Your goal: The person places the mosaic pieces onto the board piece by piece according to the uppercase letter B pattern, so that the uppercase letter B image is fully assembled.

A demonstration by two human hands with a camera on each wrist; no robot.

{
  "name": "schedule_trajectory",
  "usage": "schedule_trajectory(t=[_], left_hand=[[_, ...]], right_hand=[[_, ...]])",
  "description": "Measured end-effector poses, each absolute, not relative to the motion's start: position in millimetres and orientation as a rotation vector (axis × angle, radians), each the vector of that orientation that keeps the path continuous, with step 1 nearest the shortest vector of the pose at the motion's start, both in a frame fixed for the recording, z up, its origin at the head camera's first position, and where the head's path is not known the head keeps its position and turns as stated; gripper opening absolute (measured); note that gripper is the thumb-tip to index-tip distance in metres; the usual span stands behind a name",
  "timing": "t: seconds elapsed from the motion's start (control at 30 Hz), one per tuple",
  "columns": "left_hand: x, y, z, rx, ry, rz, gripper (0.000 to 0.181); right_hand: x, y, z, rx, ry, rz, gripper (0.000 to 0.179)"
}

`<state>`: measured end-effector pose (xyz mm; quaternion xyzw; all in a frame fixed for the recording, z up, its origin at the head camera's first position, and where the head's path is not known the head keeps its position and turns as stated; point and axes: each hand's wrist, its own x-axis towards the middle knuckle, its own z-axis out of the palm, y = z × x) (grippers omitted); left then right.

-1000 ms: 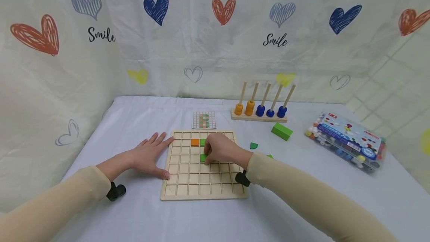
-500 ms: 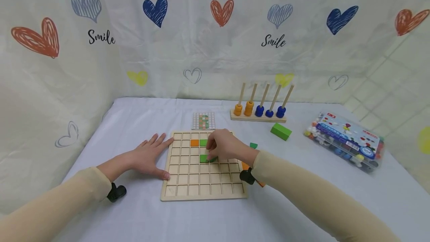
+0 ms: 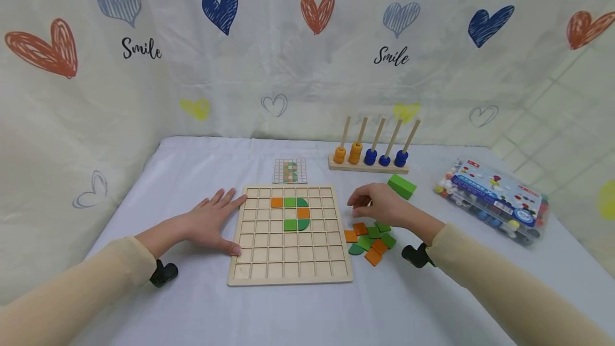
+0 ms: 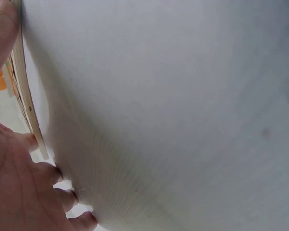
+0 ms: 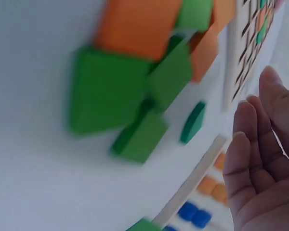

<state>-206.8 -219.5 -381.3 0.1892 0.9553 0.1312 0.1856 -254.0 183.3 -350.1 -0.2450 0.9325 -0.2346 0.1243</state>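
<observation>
My left hand [image 3: 210,224] lies spread at the left edge of a wooden grid board [image 3: 261,270], thumb and index finger touching its rim. In the board's cells lie orange squares [image 3: 303,212], light green squares [image 3: 290,225] and dark green quarter circles [image 3: 303,224]. To the board's right, my right hand [image 3: 377,204] hovers with loosely bent fingers and holds nothing. Below it is a loose pile of orange and green tiles [image 3: 376,233]. A single dark green quarter-circle tile [image 5: 193,122] lies on the cloth near its fingers in the right wrist view; the hand hides it in the head view.
Behind the board lies a pattern card [image 3: 290,171]. A peg abacus [image 3: 367,166] with orange and blue beads stands at the back, a green block [image 3: 402,187] in front of it. A clear plastic box [image 3: 495,199] sits at the far right.
My right hand has left the board and moved right, above the loose tiles. A dark green quarter circle now shows beside the lower green square. The left hand has stayed put.
</observation>
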Motion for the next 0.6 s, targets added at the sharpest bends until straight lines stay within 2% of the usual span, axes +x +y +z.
schedule_trajectory(t=[0.3, 0.6], left_hand=[[-207, -219, -380, 0.529, 2.689, 0.369, 0.127], [-209, -219, -383, 0.523, 2.695, 0.362, 0.128]], right_hand=[[-255, 242, -365, -0.638, 2.641, -0.655, 0.018], [-253, 258, -370, -0.625, 2.604, -0.69, 0.019]])
